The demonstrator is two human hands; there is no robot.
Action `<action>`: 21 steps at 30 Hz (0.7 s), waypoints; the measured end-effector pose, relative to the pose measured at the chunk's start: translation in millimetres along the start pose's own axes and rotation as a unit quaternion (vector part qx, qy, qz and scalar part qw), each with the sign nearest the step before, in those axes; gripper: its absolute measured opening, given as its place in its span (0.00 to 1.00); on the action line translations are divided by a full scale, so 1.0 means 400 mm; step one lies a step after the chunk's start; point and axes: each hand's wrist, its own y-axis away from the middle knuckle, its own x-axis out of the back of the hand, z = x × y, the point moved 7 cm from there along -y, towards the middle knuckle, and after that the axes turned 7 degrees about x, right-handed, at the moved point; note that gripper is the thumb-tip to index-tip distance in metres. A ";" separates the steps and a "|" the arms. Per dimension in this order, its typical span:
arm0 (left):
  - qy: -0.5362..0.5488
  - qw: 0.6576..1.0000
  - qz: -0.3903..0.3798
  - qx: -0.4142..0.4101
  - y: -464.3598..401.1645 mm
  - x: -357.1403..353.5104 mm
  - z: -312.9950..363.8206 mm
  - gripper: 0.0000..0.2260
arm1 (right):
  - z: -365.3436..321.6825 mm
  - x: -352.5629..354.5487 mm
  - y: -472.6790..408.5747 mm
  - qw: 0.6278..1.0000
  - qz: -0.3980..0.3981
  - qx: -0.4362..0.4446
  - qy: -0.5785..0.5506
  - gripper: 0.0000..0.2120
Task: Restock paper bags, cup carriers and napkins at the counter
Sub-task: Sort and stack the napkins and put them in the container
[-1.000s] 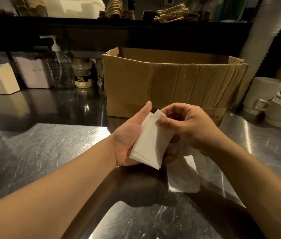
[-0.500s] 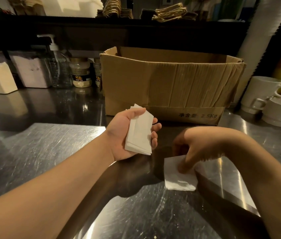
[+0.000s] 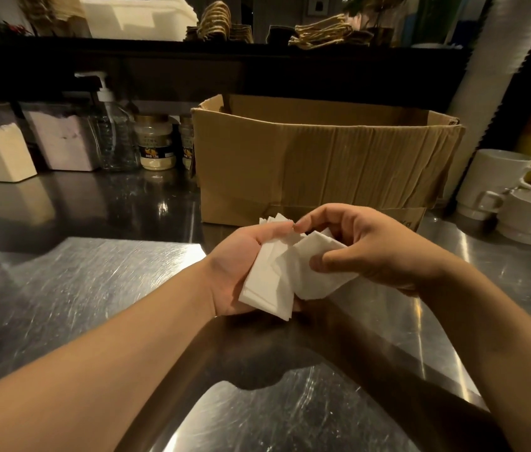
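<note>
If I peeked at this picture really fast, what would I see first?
First you would see two hands in the middle: the left hand holds a small stack of white napkins, and the right hand pinches one more napkin against it. Right behind them a big open cardboard box sits on the shiny steel counter, with white mugs at the right.

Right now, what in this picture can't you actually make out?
Head view only:
- Inside of the cardboard box: hidden by its front wall.
- Number of napkins in the left hand: overlapped, partly covered by the right hand.
- Jar label: too small.
- Box print: hidden behind the right hand.
</note>
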 end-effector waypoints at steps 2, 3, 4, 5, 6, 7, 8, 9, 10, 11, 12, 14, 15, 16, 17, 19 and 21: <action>0.011 0.999 -0.034 0.005 -0.003 -0.013 -0.004 0.24 | -0.003 -0.002 -0.003 0.999 0.027 0.013 0.018 0.19; 0.010 0.998 -0.055 0.006 -0.003 -0.020 -0.005 0.23 | -0.003 -0.003 -0.005 0.999 0.041 0.018 0.029 0.18; 0.007 0.997 -0.078 0.009 -0.001 -0.028 -0.007 0.24 | -0.004 -0.005 -0.006 0.997 0.054 0.022 0.042 0.18; 0.003 0.995 -0.098 0.012 0.001 -0.034 -0.010 0.25 | -0.005 -0.005 -0.008 0.996 0.064 0.024 0.057 0.18; -0.005 0.994 -0.108 0.015 0.004 -0.038 -0.012 0.25 | -0.005 -0.002 -0.009 0.995 0.071 0.023 0.067 0.18; -0.015 0.994 -0.105 0.015 0.006 -0.038 -0.014 0.24 | -0.002 0.004 -0.010 0.995 0.074 0.016 0.067 0.19; -0.024 0.995 -0.096 0.012 0.009 -0.038 -0.014 0.23 | 0.002 0.010 -0.010 0.996 0.069 0.006 0.054 0.20; -0.031 0.996 -0.085 0.008 0.011 -0.036 -0.014 0.24 | 0.005 0.017 -0.009 0.997 0.063 -0.003 0.033 0.21; -0.034 0.997 -0.073 0.002 0.015 -0.038 -0.011 0.24 | 0.008 0.025 -0.007 0.998 0.059 -0.010 0.012 0.23; -0.031 0.998 -0.060 -0.004 0.016 -0.035 -0.007 0.23 | 0.011 0.032 -0.005 0.998 0.057 -0.017 -0.004 0.24; -0.023 0.998 -0.050 -0.008 0.016 -0.032 -0.002 0.22 | 0.015 0.037 -0.004 0.998 0.055 -0.023 -0.012 0.24; -0.014 0.998 -0.054 -0.017 0.016 -0.033 0.004 0.22 | 0.022 0.042 -0.003 0.998 0.049 -0.032 -0.020 0.21; -0.013 0.998 -0.054 -0.019 0.013 -0.031 0.005 0.25 | 0.024 0.043 0.000 0.998 0.043 -0.033 -0.033 0.18; -0.011 0.998 -0.053 -0.019 0.010 -0.027 0.006 0.27 | 0.023 0.044 0.003 0.998 0.032 -0.030 -0.053 0.16; -0.006 0.998 -0.053 -0.018 0.008 -0.024 0.004 0.28 | 0.019 0.043 0.007 0.997 0.011 -0.024 -0.074 0.13; 0.008 0.999 -0.049 -0.014 0.005 -0.019 0.003 0.27 | -0.002 0.031 0.018 0.992 -0.052 -0.007 -0.111 0.09; 0.003 0.999 -0.040 -0.016 0.005 -0.016 0.003 0.27 | -0.024 0.009 0.027 0.988 -0.095 0.011 -0.120 0.08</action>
